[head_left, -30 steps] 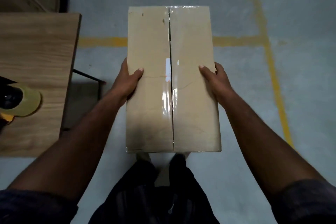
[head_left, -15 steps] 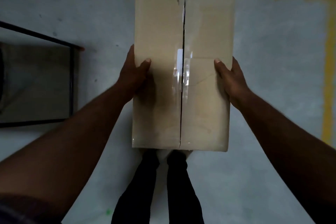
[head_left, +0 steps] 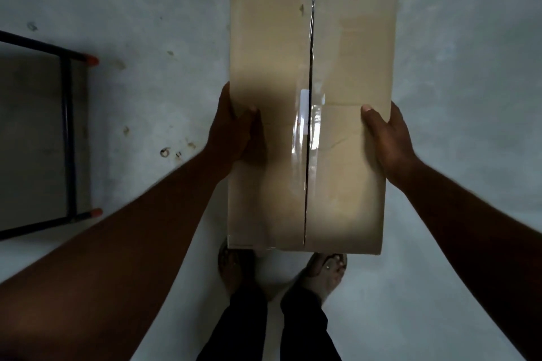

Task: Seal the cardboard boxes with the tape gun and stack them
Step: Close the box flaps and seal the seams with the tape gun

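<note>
A long tan cardboard box (head_left: 349, 47) fills the middle of the view, held over the grey floor just beyond my feet. Clear tape runs along its centre seam between the two top flaps. My left hand (head_left: 231, 126) grips the box's left side with the thumb on top. On the opposite side, my right hand (head_left: 387, 135) holds it the same way. The tape gun is out of view.
A dark metal table frame (head_left: 67, 138) with orange foot caps stands on the floor at the left. My feet in sandals (head_left: 325, 269) are directly below the box. Grey concrete floor (head_left: 469, 67) surrounds the box on the right and far side.
The view has tilted down: the wooden tabletop, tape roll and yellow floor lines have left the frame. The box sits lower, near the floor, with my feet now showing beneath it. Both hands keep their grip.
</note>
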A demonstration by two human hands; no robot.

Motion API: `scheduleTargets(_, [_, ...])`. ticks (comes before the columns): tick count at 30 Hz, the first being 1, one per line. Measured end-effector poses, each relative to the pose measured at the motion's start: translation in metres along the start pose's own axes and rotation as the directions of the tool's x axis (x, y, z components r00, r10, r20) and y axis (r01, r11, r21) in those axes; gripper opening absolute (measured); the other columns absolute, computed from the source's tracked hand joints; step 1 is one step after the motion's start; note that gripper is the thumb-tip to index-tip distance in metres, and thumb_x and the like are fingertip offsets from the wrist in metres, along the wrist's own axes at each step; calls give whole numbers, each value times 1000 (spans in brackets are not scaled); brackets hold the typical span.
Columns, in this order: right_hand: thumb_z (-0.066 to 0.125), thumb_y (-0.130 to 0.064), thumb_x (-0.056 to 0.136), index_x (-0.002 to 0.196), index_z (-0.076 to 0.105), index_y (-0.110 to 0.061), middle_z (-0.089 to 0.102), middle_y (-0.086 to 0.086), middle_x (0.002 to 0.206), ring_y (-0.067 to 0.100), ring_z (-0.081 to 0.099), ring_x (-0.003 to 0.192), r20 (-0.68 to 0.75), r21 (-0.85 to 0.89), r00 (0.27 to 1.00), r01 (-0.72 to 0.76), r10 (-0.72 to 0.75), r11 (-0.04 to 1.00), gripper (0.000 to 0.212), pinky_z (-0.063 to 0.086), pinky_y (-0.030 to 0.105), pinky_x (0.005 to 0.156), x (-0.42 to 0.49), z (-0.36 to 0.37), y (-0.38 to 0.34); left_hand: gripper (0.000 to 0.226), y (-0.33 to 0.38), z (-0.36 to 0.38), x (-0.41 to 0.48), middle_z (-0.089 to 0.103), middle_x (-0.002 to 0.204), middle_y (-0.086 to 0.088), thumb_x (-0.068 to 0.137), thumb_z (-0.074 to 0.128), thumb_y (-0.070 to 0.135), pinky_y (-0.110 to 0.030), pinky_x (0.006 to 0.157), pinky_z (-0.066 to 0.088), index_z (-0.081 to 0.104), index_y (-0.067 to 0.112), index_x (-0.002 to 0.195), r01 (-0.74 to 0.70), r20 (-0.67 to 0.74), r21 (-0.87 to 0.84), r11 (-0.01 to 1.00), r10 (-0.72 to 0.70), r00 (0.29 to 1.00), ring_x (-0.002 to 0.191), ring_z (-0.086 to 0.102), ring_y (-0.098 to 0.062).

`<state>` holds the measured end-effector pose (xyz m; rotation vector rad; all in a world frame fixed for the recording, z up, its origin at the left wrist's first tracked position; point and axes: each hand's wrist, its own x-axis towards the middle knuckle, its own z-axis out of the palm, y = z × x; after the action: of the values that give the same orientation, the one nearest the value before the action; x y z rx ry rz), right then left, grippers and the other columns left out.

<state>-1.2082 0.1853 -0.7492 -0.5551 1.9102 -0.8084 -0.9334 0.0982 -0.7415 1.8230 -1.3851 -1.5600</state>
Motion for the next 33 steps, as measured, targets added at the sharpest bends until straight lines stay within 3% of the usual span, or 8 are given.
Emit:
scheduleTargets(4, [62,-53,95,145,52,-28,66,-10,131,11,64,119,19,4,1000,-6,6,1000,57,49,44,109,17,14,28,56,-33,5,14,60,128,6,100,59,20,-29,85,56,36,29,150,17,-6,-5,1000,-17,1000,107,63,-6])
scheduleTargets(6, [61,-49,98,148,49,-26,65,-8,133,10,64,118,23,5,1000,-16,16,1000,56,49,41,108,22,20,38,55,-42,7,19,63,119,6,100,57,22,-37,76,59,35,36,149,61,7,7,998,-61,998,96,66,-12])
scheduleTargets(12, [58,-39,103,152,40,-21,59,-11,130,-5,58,111,33,-39,999,-20,21,999,55,47,13,90,29,26,45,63,-49,9,20,56,133,8,99,60,27,-47,91,58,27,35,152,83,-11,66,994,-83,997,111,61,-14])
scheduleTargets(15, [58,-42,102,153,38,-20,59,-7,134,12,60,118,25,-47,997,-78,79,996,59,47,24,98,25,24,39,68,-39,12,15,52,141,2,97,60,35,-53,97,53,22,35,154,113,-34,123,986,-109,993,122,56,-25])
scheduleTargets(17, [58,-44,102,152,39,-17,58,0,136,23,57,124,-13,-79,992,-125,124,989,59,43,31,100,16,26,29,74,-37,14,9,52,143,-5,96,61,31,-52,101,50,19,31,157,155,-49,187,970,-148,988,126,54,-32])
scheduleTargets(23, [64,-37,100,140,46,-3,60,16,135,33,58,123,-76,-239,961,-275,264,931,56,34,22,84,-76,25,18,64,-12,9,-72,55,141,-16,99,60,16,-36,95,45,28,12,154,284,-48,335,898,-285,957,125,56,-36])
scheduleTargets(28, [66,-33,98,143,46,-13,59,11,139,27,58,121,-77,-101,916,-400,394,911,53,39,26,88,-193,-1,-16,82,29,-30,-174,32,159,-17,98,62,21,-41,113,36,9,14,161,264,100,505,821,-360,928,143,37,-34])
scheduleTargets(33, [68,-33,97,141,48,-14,61,9,134,24,59,120,-20,-64,937,-350,350,934,52,39,24,91,-295,-29,-96,79,117,-66,-255,37,157,-18,97,64,22,-44,114,38,17,15,160,297,73,408,863,-356,932,140,42,-35])
